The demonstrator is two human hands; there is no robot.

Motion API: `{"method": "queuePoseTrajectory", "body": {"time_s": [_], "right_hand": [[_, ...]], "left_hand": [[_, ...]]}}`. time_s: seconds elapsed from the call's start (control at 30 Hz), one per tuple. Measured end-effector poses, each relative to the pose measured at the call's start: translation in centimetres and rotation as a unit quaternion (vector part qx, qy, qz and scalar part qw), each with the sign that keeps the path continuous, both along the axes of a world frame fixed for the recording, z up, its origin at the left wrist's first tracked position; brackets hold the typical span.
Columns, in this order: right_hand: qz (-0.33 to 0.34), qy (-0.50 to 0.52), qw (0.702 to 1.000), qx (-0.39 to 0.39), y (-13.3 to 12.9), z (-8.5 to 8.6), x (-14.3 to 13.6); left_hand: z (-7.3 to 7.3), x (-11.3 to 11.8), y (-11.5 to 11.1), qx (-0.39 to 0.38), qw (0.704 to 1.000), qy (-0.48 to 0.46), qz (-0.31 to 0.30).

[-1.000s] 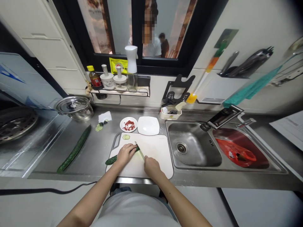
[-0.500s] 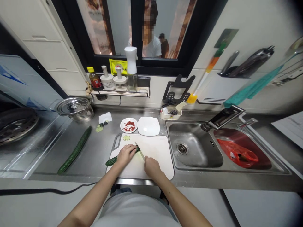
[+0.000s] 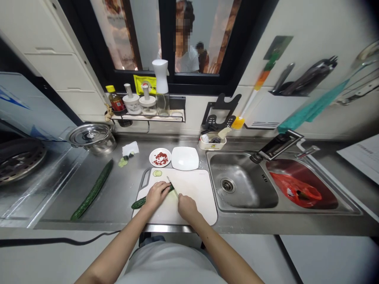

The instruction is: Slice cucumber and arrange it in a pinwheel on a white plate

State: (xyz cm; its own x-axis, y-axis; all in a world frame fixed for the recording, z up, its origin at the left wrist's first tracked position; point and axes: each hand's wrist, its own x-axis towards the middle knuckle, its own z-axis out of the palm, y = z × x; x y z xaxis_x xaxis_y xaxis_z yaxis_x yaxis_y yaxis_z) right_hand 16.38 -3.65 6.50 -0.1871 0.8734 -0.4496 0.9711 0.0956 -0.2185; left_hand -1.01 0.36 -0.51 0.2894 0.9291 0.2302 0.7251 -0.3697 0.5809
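A dark green cucumber (image 3: 139, 203) lies slanted across the white cutting board (image 3: 201, 197). My left hand (image 3: 156, 195) grips it from above, near its right end. In my right hand (image 3: 187, 207) is the handle of a knife (image 3: 172, 185), whose blade stands at the cucumber's cut end. Thin pale green slices (image 3: 157, 173) rest at the board's upper left. A white plate (image 3: 185, 158) and a small dish of chopped red pieces (image 3: 160, 157) sit just behind the board. Another whole cucumber (image 3: 92, 191) lies on the steel counter at the left.
To the right is a double sink (image 3: 242, 189) with a red plastic bag (image 3: 296, 191) in its right basin. A lidded pot (image 3: 94, 139) stands back left, near a napkin (image 3: 130, 148) with scraps. Bottles stand on a wall rack (image 3: 148, 117). The window shows a person.
My right hand and the knife have shifted slightly left. My left hand keeps its grip on the cucumber. The whole view has moved a little.
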Motion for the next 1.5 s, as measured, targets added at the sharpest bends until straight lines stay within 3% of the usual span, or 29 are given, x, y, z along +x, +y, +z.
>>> {"method": "queuePoseTrajectory", "body": {"time_s": [0.5, 0.8, 1.03, 1.5], "right_hand": [[-0.016, 0.004, 1.000, 0.021, 0.8, -0.2, -1.1], [-0.012, -0.027, 1.000, 0.005, -1.8, 0.2, 0.4], [-0.016, -0.019, 1.000, 0.003, -3.2, -0.5, 1.6], [-0.021, 0.000, 1.000, 0.002, 0.2, 0.1, -0.3]], "left_hand": [[0.3, 0.1, 0.0, 0.004, 1.000, -0.018, 0.001], [0.8, 0.3, -0.2, -0.005, 1.000, -0.017, 0.004], [0.7, 0.3, -0.1, -0.011, 1.000, -0.018, 0.008], [1.0, 0.4, -0.3, -0.017, 1.000, -0.019, 0.016]]}}
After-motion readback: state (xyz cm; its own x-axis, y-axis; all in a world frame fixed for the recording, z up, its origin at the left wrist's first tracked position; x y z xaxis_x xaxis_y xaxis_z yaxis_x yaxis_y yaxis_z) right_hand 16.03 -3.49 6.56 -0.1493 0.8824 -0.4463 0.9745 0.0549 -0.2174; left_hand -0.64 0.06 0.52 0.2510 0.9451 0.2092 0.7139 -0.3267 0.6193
